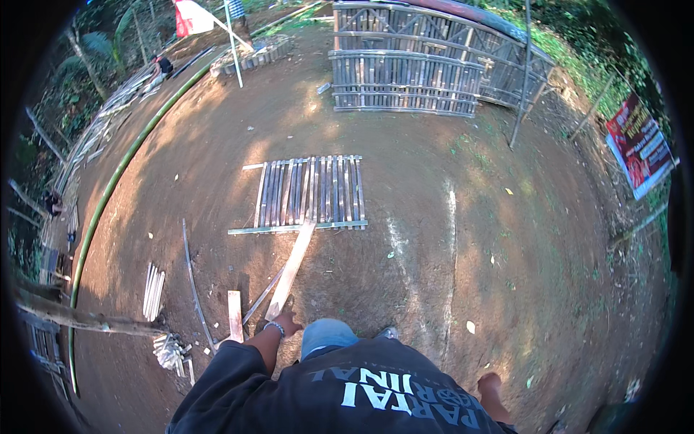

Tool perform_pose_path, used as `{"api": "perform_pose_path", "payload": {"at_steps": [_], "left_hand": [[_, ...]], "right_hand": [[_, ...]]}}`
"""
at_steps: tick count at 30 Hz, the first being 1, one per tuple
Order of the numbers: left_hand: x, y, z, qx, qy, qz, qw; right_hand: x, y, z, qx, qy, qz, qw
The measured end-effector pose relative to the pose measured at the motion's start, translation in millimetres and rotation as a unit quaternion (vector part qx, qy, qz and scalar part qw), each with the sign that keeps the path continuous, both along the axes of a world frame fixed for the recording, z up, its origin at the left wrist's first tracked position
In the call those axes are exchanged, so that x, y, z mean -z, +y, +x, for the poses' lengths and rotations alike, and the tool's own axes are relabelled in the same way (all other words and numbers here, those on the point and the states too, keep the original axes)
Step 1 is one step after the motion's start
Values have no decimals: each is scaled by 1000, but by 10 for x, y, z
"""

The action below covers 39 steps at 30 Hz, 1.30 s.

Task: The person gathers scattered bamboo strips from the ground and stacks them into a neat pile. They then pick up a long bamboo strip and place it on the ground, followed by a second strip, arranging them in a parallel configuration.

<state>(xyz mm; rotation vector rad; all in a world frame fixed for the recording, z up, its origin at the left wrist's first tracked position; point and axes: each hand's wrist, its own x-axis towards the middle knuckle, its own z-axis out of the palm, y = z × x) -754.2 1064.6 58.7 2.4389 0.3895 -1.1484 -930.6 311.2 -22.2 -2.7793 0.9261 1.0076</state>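
Observation:
My left hand, with a beaded bracelet at the wrist, reaches out low at the near end of a pale wooden plank. Its fingers look apart; I see no firm grip on the plank. The plank's far end meets the near rail of a slatted bamboo panel lying flat on the ground. Out to the right, away from any object, hangs my right hand; its fingers are too small to make out. A shorter board and a thin strip lie left of the plank.
Bundled pale sticks and a pile of cut pieces lie at left, near a log. A long green bamboo pole curves along the left. Bamboo fencing stands behind; a banner leans at right. A person sits far left.

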Motion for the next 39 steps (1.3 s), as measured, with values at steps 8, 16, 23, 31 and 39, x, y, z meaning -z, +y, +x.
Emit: {"api": "perform_pose_path", "payload": {"at_steps": [8,16,23,31,39], "left_hand": [[103,-711,1442,55,-122,-93,987],[1373,-359,2097,-149,-34,-80,985],[1238,646,3065,-353,-69,70,930],[405,163,5066,-478,-205,-124,845],[-189,-718,5918,-366,-12,-305,879]], "right_hand": [[-1054,618,3886,38,-291,185,938],[-406,1854,5604,96,-140,484,858],[-881,2361,7449,-245,-69,261,931],[-565,2915,9659,-194,-32,370,908],[-152,3804,11353,-412,106,484,764]]}}
